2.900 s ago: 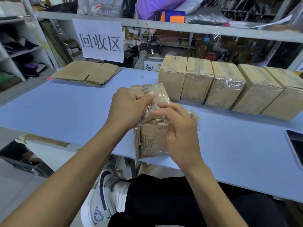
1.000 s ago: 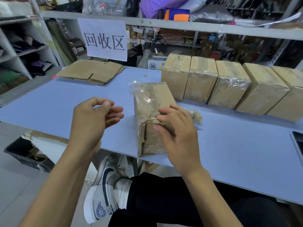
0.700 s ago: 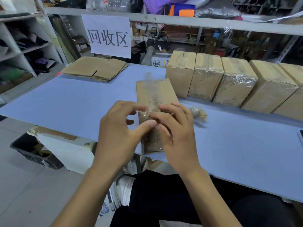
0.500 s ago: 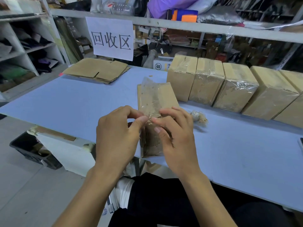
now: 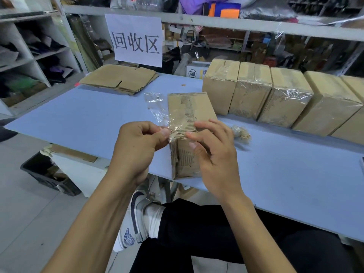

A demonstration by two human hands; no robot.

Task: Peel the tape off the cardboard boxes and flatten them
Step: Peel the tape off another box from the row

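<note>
Left grip (image 5: pixel 141 142) pinches a strip of clear tape (image 5: pixel 157 109) between thumb and forefinger at the near top edge of the box (image 5: pixel 189 107); the loose end of the strip flaps up to the left of the box, while its root clings to the box top beside the thumb. Right grip (image 5: pixel 212 152) lies on the box's near right side, fingers bent round the corner and pressing the cardboard to steady it. The box stands upright at the near edge of the bench (image 5: pixel 88 119), with torn, ribbed patches down its top and front where the paper skin is gone.

The step in hand looks to be peeling: the tape is partly lifted but not yet free, and the box is not yet flattened. The next move probably calls for a steady pull away from the box, low along the surface, with the right grip bracing so the box does not tip or slide off the edge.

Behind the box a row of taped boxes (image 5: pixel 285 95) waits, to its far left lies a flat stack (image 5: pixel 120 79), and just right of it sits a tape wad (image 5: pixel 241 133).
</note>
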